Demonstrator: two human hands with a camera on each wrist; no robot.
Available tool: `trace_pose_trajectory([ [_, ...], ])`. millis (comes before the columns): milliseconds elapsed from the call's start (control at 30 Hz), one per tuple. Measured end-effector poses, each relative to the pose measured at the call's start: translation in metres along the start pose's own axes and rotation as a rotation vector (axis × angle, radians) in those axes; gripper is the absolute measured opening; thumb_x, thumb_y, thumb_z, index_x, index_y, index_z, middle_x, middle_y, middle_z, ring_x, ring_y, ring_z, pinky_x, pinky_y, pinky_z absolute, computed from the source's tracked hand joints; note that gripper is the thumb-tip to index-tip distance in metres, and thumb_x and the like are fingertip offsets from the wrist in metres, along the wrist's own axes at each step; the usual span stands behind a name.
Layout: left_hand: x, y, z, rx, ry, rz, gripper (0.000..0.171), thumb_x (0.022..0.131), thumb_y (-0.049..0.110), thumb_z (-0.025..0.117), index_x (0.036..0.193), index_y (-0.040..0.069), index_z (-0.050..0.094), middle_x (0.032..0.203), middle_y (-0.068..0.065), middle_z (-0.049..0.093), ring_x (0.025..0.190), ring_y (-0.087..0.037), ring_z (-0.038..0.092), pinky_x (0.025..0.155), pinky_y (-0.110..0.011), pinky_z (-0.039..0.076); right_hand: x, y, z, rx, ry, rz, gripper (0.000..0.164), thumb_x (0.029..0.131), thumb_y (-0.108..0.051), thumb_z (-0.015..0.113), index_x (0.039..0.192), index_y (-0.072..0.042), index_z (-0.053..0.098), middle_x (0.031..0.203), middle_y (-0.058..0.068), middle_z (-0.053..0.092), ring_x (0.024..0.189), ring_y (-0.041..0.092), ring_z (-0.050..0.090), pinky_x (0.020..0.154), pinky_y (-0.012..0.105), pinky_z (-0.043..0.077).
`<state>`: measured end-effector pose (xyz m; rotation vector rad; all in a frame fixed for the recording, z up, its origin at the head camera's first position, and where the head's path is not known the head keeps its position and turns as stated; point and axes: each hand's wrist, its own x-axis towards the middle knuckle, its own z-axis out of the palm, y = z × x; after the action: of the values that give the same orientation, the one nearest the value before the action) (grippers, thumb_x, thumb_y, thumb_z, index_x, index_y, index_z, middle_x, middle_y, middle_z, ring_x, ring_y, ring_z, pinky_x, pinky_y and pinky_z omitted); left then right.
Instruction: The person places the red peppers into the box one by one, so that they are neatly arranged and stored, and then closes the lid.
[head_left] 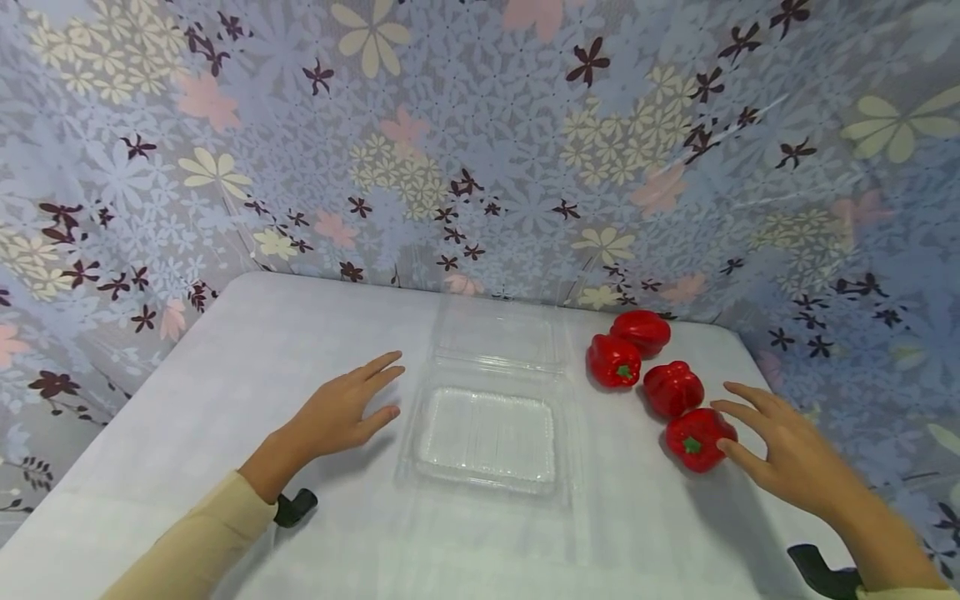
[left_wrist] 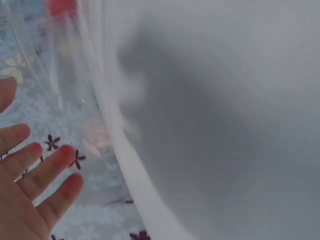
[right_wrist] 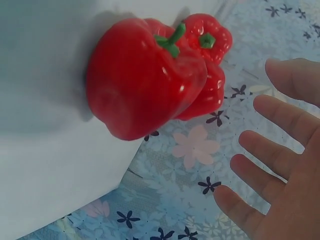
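A clear plastic clamshell box [head_left: 486, 437] lies unfolded in the middle of the table, its lid [head_left: 498, 337] laid back toward the wall. To the left of the box hovers my left hand [head_left: 341, 412], fingers extended and thumb apart, with nothing in them. Several red bell peppers stand in a group right of the box. My right hand [head_left: 783, 450] is beside the front bell pepper [head_left: 697, 439], fingers spread. The right wrist view shows a gap between that hand [right_wrist: 280, 165] and the large near pepper [right_wrist: 140, 80]. Another pepper [head_left: 673, 389] sits just behind the front one.
Two more bell peppers, one with its green stem facing forward [head_left: 613, 362] and one behind it [head_left: 640, 332], stand near the back edge. A white cloth covers the table [head_left: 315, 321]. Floral-patterned fabric [head_left: 480, 150] hangs behind and at the sides.
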<state>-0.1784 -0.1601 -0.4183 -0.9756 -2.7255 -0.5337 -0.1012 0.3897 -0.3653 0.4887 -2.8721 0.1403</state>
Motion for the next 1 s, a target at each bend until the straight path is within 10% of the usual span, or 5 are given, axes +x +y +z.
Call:
trace_pose_trajectory([
  [533, 0.018, 0.002, 0.025, -0.667, -0.071, -0.077, 0.057, 0.091, 0.01, 0.068, 0.144, 0.001, 0.049, 0.163, -0.01, 0.032, 0.12, -0.034, 0.064, 0.098, -0.049, 0.056, -0.01, 0.024, -0.001, 0.037, -0.018, 0.054, 0.054, 0.075, -0.013, 0.082, 0.124, -0.004, 0.062, 0.137, 0.029, 0.048, 0.116, 0.051, 0.045, 0.084, 0.079, 0.041],
  [1000, 0.017, 0.0, 0.033, -0.756, -0.081, -0.106, 0.054, 0.09, 0.005, 0.069, 0.14, -0.004, 0.051, 0.161, -0.013, 0.036, 0.12, -0.034, 0.064, 0.104, -0.048, 0.052, -0.009, 0.032, 0.0, 0.026, -0.054, 0.102, 0.051, 0.08, -0.019, 0.079, 0.126, -0.005, 0.061, 0.138, 0.028, 0.049, 0.117, 0.051, 0.044, 0.084, 0.079, 0.04],
])
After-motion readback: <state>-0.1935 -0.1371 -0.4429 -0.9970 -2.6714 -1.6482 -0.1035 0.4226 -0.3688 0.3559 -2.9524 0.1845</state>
